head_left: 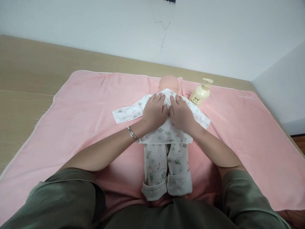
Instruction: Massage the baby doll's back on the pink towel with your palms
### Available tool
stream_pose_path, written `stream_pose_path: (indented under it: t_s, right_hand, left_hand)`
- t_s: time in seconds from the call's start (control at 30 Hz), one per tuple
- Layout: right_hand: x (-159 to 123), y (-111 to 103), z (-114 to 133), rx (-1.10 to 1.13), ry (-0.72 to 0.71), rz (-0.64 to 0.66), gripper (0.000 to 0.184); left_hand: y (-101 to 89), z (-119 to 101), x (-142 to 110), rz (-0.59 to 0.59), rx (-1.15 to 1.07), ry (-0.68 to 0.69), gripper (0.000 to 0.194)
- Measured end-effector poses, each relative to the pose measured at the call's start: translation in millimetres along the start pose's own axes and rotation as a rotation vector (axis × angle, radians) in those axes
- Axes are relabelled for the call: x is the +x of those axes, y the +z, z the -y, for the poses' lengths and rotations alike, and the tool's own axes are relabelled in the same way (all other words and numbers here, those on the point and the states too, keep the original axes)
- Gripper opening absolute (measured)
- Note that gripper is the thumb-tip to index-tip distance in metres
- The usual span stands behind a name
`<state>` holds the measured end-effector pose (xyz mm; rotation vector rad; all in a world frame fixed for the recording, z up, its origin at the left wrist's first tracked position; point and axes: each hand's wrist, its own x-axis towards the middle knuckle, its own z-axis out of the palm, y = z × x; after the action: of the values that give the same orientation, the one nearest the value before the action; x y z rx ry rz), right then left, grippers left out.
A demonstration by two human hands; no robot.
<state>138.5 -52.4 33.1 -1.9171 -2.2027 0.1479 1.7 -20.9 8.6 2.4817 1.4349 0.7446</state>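
Observation:
A baby doll [169, 83] lies with its bald head toward the wall and its feet toward me, its face not visible. It wears a white printed top [164, 135] and matching trousers [156, 160] with turned-up cuffs. My left hand [155, 109] rests flat on the upper part of the top, fingers stretched out toward the head. Beside it, my right hand [181, 111] lies flat on the other side, its thumb close to the left thumb. Both sleeves of the top spread outward from under my hands.
A pale yellow pump bottle [201, 93] stands to the right of the doll's head. Beneath everything is a pink blanket [90, 105] on a wooden surface [28, 66]. A white wall [107, 28] rises behind, with a crack in it.

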Motion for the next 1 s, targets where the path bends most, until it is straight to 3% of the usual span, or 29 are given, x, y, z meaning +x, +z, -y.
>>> stream_pose_path:
  t_s: [0.17, 0.43, 0.7, 0.87, 1.0]
  right_hand:
    - [16, 2, -12, 0.013, 0.042, -0.037, 0.057]
    - [-15, 5, 10, -0.045, -0.062, -0.063, 0.057]
    - [18, 2, -12, 0.072, 0.032, 0.008, 0.06]
    - [-5, 7, 6, 0.014, 0.003, -0.044, 0.059]
    - [-20, 6, 15, -0.03, -0.063, -0.059, 0.057]
  left_hand:
    - [-2.0, -12, -14, 0.005, 0.027, 0.058, 0.052]
    - [1.3, 21, 19, 0.048, -0.045, -0.034, 0.052]
    - [3.4, -7, -10, -0.01, 0.028, 0.029, 0.055]
    - [0.9, 6, 2, 0.045, 0.012, 0.096, 0.053]
    - [1.9, 19, 17, 0.045, -0.015, 0.05, 0.049]
